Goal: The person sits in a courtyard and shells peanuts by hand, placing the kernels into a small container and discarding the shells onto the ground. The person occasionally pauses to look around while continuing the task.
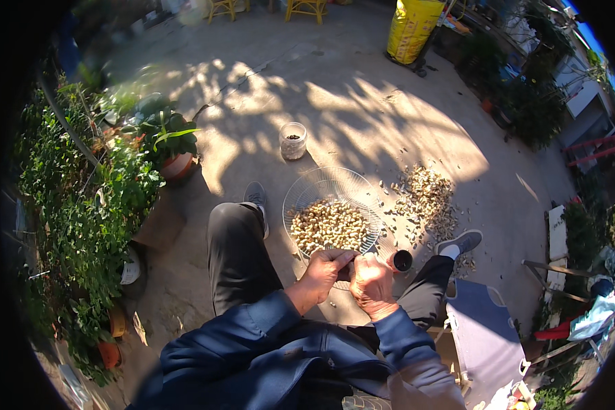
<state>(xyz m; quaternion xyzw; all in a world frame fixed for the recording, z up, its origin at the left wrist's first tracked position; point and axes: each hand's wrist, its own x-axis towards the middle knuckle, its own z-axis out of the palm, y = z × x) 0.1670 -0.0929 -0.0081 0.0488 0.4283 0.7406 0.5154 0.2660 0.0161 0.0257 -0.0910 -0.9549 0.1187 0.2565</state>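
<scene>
My left hand point(324, 274) and my right hand point(371, 279) meet over the near rim of a round wire basket point(341, 177). Their thumbs and fingertips press together, and anything between them is hidden by the fingers. Unshelled peanuts point(330, 225) fill the near half of the basket, just beyond my hands. To the right of my right hand stands a small cup point(403, 260) with a dark inside. A pile of broken peanut shells point(425, 197) is spread on the ground to the right of the basket. Past the basket stands a clear plastic jar point(292, 143) holding small dark pieces.
My shoes point(255, 195) rest on the concrete floor point(338, 92). Leafy plants point(92, 205) line the left, with a terracotta pot point(178, 165) among them. A folding chair point(484, 328) stands at the lower right. A yellow sack point(412, 31) and wicker stools point(306, 9) are farther back.
</scene>
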